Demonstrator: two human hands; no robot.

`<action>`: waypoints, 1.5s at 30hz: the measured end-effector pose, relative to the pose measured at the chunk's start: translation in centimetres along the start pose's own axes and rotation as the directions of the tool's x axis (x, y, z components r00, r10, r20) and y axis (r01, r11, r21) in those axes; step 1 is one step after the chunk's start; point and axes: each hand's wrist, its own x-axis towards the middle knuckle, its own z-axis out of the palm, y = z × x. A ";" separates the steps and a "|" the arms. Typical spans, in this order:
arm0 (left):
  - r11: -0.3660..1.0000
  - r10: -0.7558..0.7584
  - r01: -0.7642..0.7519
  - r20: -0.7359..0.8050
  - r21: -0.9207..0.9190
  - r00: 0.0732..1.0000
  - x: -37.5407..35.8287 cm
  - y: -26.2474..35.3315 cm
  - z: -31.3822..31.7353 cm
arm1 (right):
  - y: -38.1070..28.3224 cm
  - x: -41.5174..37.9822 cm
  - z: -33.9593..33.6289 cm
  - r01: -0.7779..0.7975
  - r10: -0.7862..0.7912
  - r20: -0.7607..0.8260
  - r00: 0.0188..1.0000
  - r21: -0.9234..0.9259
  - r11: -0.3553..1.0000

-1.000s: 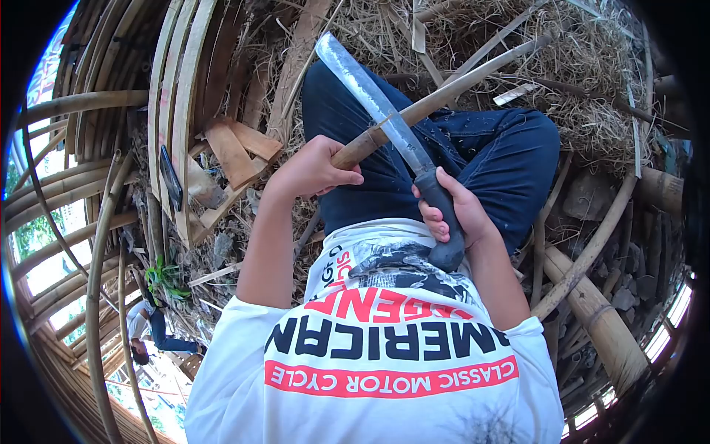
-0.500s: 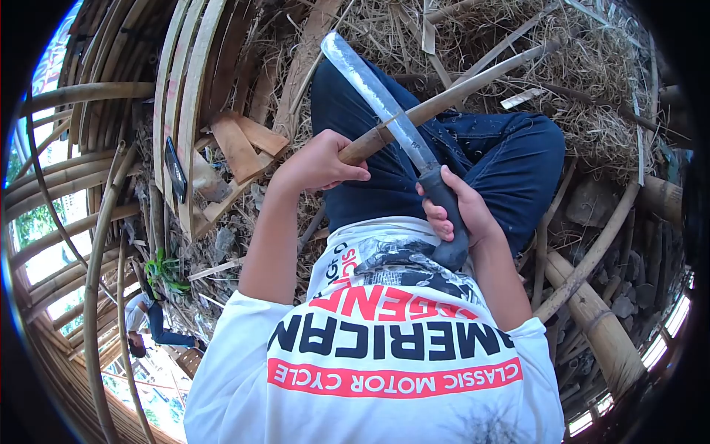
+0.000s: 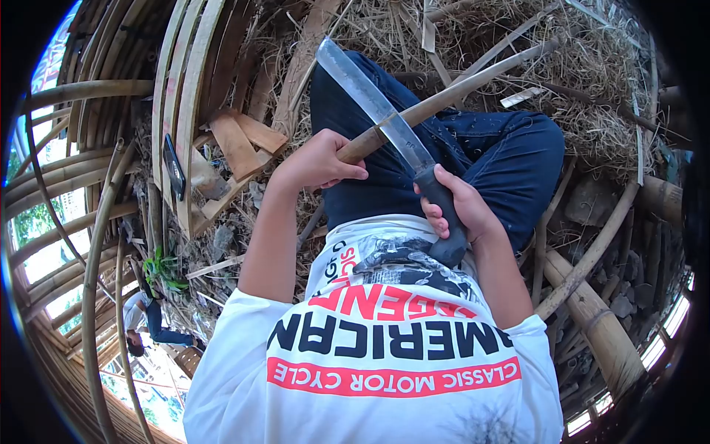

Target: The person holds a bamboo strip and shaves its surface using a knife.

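Note:
My left hand (image 3: 314, 161) is closed round the near end of a bamboo stick (image 3: 462, 90), which slants up and away to the right over my crossed legs. In my right hand (image 3: 464, 206) is the black handle of a machete (image 3: 362, 87), its blade pointing up and to the left. The blade crosses the stick just beyond my left hand, at a dark ring on the bamboo, and appears to touch it there. Small light chips dot my dark jeans (image 3: 510, 148).
Straw and shavings (image 3: 599, 96) cover the ground ahead. On the left are wooden slats (image 3: 177, 89), a phone-like dark object (image 3: 174, 166) and wood offcuts (image 3: 237, 148). Thick bamboo poles (image 3: 592, 318) lie at the right. Another person (image 3: 155, 322) is farther off at lower left.
The machete has turned slightly in my right hand, so more of its blade's flat side shows. Its handle has shifted a little left. My left hand and the stick have barely moved.

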 end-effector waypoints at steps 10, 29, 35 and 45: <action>0.976 0.013 0.014 0.125 -0.215 0.992 0.3 -0.9 -0.3 | 0.5 -0.4 0.7 0.184 -0.194 -0.086 0.977 -0.112 0.977; 0.686 0.060 0.358 0.540 -0.633 0.840 -3.7 2.9 3.4 | 2.8 -5.2 2.9 0.373 -0.864 0.228 0.449 -0.926 -0.050; 0.771 0.024 0.290 0.480 -0.567 0.877 -4.3 3.6 4.0 | 2.5 -4.4 2.8 0.311 -0.805 0.085 0.587 -0.942 0.127; 0.968 0.028 0.032 0.234 -0.250 0.972 -4.3 4.5 6.1 | 1.8 -6.1 2.3 0.000 -0.774 0.092 0.627 -0.993 -0.119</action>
